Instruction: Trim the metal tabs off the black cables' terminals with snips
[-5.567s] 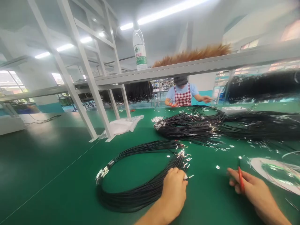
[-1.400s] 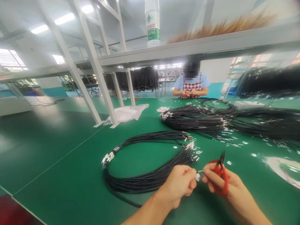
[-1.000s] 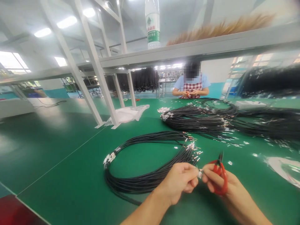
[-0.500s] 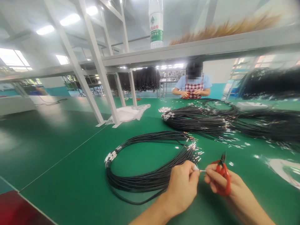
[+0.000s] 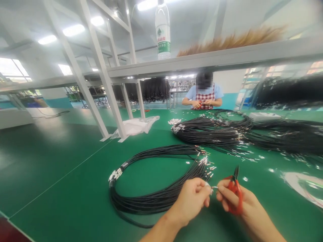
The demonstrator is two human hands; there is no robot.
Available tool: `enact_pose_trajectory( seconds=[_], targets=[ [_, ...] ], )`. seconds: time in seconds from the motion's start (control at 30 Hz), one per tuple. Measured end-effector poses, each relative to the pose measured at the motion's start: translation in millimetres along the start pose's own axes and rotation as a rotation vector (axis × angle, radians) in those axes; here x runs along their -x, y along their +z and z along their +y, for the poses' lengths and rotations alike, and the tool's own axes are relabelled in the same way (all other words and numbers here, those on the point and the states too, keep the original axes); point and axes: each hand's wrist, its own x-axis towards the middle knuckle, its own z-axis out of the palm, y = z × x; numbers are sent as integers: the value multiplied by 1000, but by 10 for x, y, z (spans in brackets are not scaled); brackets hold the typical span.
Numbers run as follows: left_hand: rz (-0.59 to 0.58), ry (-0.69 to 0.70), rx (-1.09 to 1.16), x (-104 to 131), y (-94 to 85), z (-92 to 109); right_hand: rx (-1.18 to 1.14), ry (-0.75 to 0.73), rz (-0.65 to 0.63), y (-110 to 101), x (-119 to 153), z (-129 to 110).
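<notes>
A looped bundle of black cables (image 5: 148, 201) lies on the green table, its stripped, silvery ends pointing right. My left hand (image 5: 193, 198) is closed in a pinch on a cable end beside the bundle; most of that cable is hidden by the hand. A short pale wire tip (image 5: 214, 187) bridges the small gap between my two hands. My right hand (image 5: 234, 198) pinches the wire's far end with thumb and forefinger. Red-handled scissors (image 5: 236, 193) rest in that same hand, their dark blades pointing up and away from the wire.
Behind lie larger cable bundles (image 5: 207, 129) with scattered small clippings. A white shelf frame (image 5: 113, 90) stands on the table near a plastic bag (image 5: 137, 126). The shelf carries a water bottle (image 5: 163, 33). Across the table a co-worker (image 5: 203, 95) works with both hands.
The whole view has shifted slightly, so the scene sits a little lower and further left. Both hands keep their pinch around the wire, and the scissors stay in the right hand.
</notes>
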Motion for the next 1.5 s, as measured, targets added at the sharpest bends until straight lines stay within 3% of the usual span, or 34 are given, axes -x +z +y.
enact_pose_trajectory(
  seconds=[0.13,0.23,0.37,0.47,0.77,1.0,1.23,1.5],
  targets=[
    [32,34,-9,-14,-7,9,102,-25,85,28,-6,3],
    [123,64,-12,-26,-16,31,178,-33,104,20,-31,60],
    [262,90,15,-46,-44,57,283,88,-50,4,-58,202],
    [292,113,44,-61,-61,57,359,111,-141,36,-42,304],
    [306,172,-9,-57,-42,53,414,156,-282,59,-24,315],
    [344,203,-135,4,3,80,361,132,-215,105,-3,353],
    [356,215,-173,25,18,81,329,191,-250,100,-23,388],
    [174,38,81,-35,-37,60,475,199,-303,-2,-82,404]
  ],
)
